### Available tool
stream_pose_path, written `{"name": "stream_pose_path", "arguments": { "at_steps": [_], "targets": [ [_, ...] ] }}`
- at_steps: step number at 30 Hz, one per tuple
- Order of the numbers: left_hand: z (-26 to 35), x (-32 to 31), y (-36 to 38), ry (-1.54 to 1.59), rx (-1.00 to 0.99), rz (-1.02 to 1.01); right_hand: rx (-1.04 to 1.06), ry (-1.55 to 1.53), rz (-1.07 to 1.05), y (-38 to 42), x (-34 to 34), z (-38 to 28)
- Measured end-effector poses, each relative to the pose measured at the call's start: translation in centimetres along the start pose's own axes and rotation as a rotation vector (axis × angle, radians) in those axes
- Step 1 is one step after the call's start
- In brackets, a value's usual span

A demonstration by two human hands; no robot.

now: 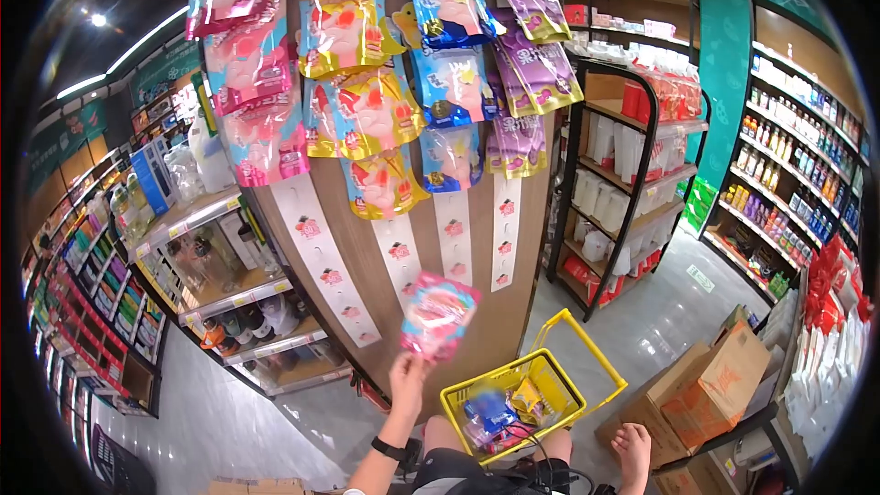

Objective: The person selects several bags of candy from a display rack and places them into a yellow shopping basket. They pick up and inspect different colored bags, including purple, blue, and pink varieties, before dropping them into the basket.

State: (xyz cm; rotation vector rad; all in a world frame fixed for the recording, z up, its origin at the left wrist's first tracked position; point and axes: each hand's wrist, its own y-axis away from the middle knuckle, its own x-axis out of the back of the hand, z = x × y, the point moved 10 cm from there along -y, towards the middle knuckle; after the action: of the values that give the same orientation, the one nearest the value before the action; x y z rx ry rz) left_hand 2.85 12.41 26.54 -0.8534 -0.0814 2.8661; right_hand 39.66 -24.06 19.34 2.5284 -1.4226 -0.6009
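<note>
Pink snack packet (437, 314) pinched in raised left hand (406, 382), right hand (632, 448) open, empty, beside yellow basket (550, 368)

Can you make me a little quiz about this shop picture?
1. True or false: the left hand holds up a pink snack packet.
2. What colour is the shopping basket? A) red B) yellow C) green
3. Fill in: beside the right hand stand brown cardboard ____.

Key: 1 true; 2 B; 3 boxes.
</note>
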Motion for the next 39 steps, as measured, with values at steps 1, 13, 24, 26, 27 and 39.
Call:
{"name": "stream_pose_path", "arguments": {
  "at_steps": [1, 13, 24, 26, 27, 39],
  "targets": [
    [-3.5, 0.0, 1.2, 0.069, 0.211, -0.072, -0.003, 0.021, 0.013, 0.3, 0.0, -0.2],
    [-26.6, 10.9, 10.8, -0.052, 1.044, -0.034, -0.067, 0.069, 0.032, -1.0, 2.2, 2.4],
    [-32.1, 16.2, 9.9, -0.065, 1.009, -0.157, -0.097, 0.076, 0.032, -1.0, 2.5, 3.4],
    [-34.5, 18.1, 9.2, -0.045, 0.956, -0.221, -0.108, 0.082, 0.049, -1.1, 3.1, 3.8],
    [-35.1, 18.5, 9.0, -0.035, 0.93, -0.252, -0.114, 0.085, 0.058, -1.2, 3.3, 3.9],
    [-22.6, 9.6, 6.1, -0.138, 0.981, -0.206, -0.07, 0.18, 0.065, -1.9, 3.8, 4.3]
  ]
}}
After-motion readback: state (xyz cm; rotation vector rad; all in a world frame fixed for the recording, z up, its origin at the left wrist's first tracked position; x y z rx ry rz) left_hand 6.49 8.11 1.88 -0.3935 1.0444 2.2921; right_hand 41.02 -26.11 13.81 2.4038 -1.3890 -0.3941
